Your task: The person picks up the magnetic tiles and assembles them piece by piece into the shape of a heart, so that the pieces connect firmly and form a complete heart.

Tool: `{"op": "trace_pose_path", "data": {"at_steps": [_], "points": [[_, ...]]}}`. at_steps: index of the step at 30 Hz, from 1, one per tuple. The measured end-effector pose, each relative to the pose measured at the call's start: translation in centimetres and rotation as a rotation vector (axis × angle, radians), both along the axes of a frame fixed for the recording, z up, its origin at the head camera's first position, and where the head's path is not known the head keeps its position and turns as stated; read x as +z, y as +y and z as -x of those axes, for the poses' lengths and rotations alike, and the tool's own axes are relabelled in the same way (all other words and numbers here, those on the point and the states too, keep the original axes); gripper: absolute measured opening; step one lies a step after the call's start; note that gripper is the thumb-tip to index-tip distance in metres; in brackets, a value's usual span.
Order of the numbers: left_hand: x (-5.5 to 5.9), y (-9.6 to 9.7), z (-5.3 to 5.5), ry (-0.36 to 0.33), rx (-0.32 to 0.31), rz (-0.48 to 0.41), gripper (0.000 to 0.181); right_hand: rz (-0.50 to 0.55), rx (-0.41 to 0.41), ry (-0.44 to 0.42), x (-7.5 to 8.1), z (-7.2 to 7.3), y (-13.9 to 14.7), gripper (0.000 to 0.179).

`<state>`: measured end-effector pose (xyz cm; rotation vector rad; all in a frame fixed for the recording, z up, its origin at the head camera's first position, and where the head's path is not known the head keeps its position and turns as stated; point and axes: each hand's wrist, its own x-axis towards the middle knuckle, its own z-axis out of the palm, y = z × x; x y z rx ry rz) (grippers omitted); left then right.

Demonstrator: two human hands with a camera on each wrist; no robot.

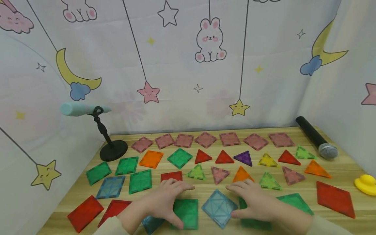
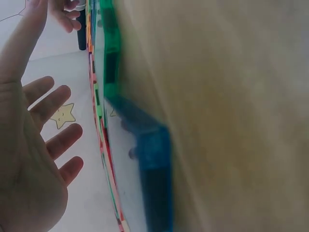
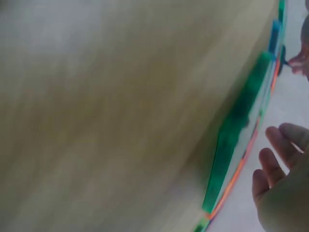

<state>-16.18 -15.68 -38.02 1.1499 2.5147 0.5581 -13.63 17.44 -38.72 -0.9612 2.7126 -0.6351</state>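
Both hands hover over translucent magnetic tiles laid flat on a wooden table. My left hand has its fingers spread and thumb apart, overlapping a green square tile and a blue tile in the head view. A pale blue square tile lies between the hands, turned cornerwise. Fingers loosely bent, my right hand reaches over another green tile, partly hidden beneath it. The left wrist view shows the left palm raised beside the tile edges, holding nothing. Likewise the right fingers hold nothing.
Pink square tiles line the back, with rows of triangles and squares before them. A black stand holds a mint-coloured microphone-like cylinder at left. A black microphone and yellow rubber duck lie right. A printed curtain hangs behind.
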Motion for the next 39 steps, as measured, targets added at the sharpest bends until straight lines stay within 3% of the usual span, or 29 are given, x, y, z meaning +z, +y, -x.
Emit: {"op": "trace_pose_path", "data": {"at_steps": [7, 15, 21, 24, 29, 31, 36, 39], "points": [[-0.6, 0.2, -0.4, -0.011, -0.076, 0.031, 0.08, -0.025, 0.048, 0.003, -0.6, -0.6, -2.0, 0.079], [-0.6, 0.2, -0.3, -0.018, -0.052, 0.083, 0.07, -0.042, 0.009, -0.009, -0.9, -1.1, -3.0, 0.079], [-0.9, 0.3, -0.2, -0.002, -0.063, 0.069, 0.069, -0.03, -0.005, -0.005, -0.9, -1.1, -3.4, 0.091], [-1.1, 0.4, -0.1, 0.012, -0.065, 0.053, 0.069, -0.049, 0.054, -0.005, -1.0, -1.0, -3.6, 0.085], [-1.3, 0.6, -0.1, -0.008, -0.067, 0.048, 0.069, -0.029, 0.217, -0.037, -0.9, -0.4, -3.5, 0.075], [-1.3, 0.7, -0.1, -0.008, -0.069, 0.049, 0.068, -0.02, 0.235, -0.076, -0.8, -0.2, -3.4, 0.076], [-1.4, 1.5, 0.2, 0.027, -0.068, 0.053, 0.07, -0.05, 0.133, -0.169, -0.3, 0.3, -1.1, 0.082], [-1.1, 1.9, 0.4, 0.051, -0.063, 0.069, 0.071, -0.097, 0.072, -0.167, 0.2, 0.5, 1.2, 0.084]]}}
